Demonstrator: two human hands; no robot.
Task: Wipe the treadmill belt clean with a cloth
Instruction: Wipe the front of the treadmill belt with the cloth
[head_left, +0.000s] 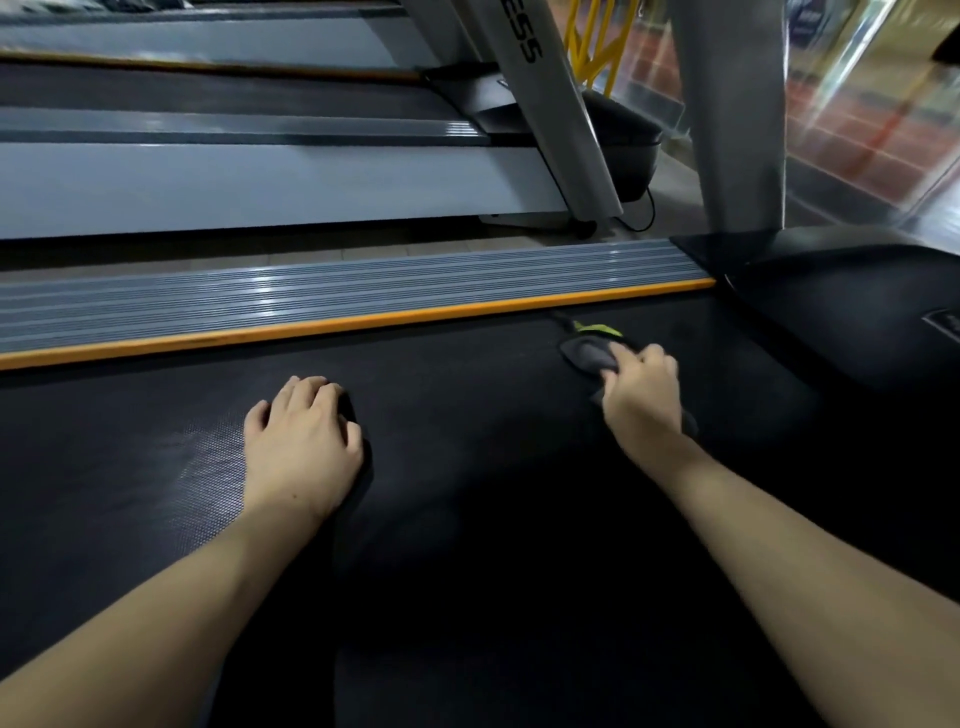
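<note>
Black belt (467, 467) (cloth (589, 356) on it)

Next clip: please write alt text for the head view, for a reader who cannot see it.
The right hand holds a dark cloth against the black treadmill belt near its front end, while the left hand rests on the belt. An orange strip and a ribbed grey side rail run along the belt's far edge.

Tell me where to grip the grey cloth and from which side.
Grip the cloth at its near, bunched end, where the right hand already holds it, coming from above. The far end lies spread flat on the treadmill belt, offering no fold for fingers, and a yellow-green item sits just beyond.
</note>
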